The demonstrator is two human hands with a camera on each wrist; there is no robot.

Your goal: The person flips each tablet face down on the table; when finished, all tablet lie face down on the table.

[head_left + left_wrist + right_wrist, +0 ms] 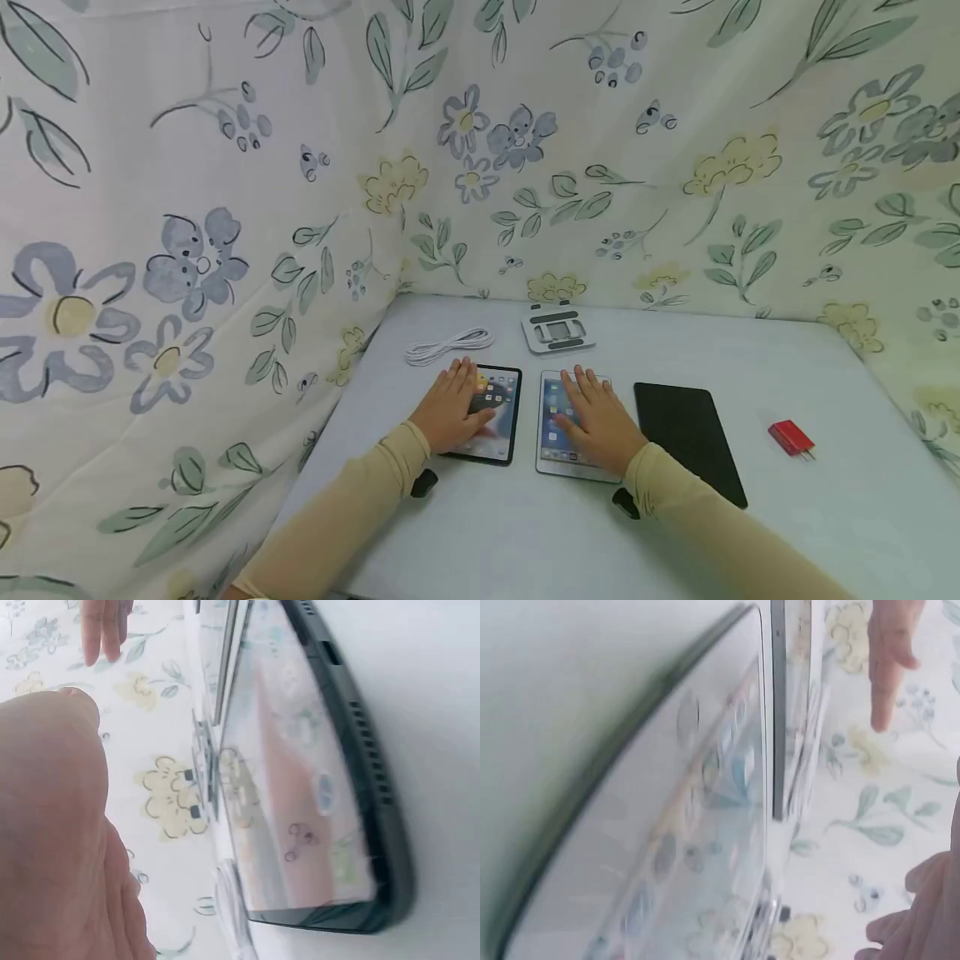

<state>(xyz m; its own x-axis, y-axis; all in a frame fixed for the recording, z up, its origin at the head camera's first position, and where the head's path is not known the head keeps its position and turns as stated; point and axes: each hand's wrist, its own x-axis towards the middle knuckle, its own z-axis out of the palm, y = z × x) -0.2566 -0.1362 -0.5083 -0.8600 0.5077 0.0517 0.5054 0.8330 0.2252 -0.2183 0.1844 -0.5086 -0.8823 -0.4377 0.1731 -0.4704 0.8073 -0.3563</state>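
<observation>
In the head view, my left hand [447, 410] is spread over a dark-framed tablet [501, 427] with its screen lit. Beside it, my right hand [606, 425] is over a white-framed tablet [553, 417], also lit and showing app icons. Both hands are palm down with fingers extended, and neither grips anything. The left wrist view shows a gap between the left hand [52, 825] and the dark-framed tablet [300, 787]. On the other side, the right hand [930, 915] likewise hovers above the white-framed tablet [705, 787]. Each hand hides part of its screen.
A black flat tablet-shaped slab [686, 433] lies right of the white-framed tablet, with a red plug adapter [790, 437] farther right. Behind the tablets are a coiled white cable [450, 343] and a silver folding stand [557, 329]. Floral cloth [465, 233] walls the white table.
</observation>
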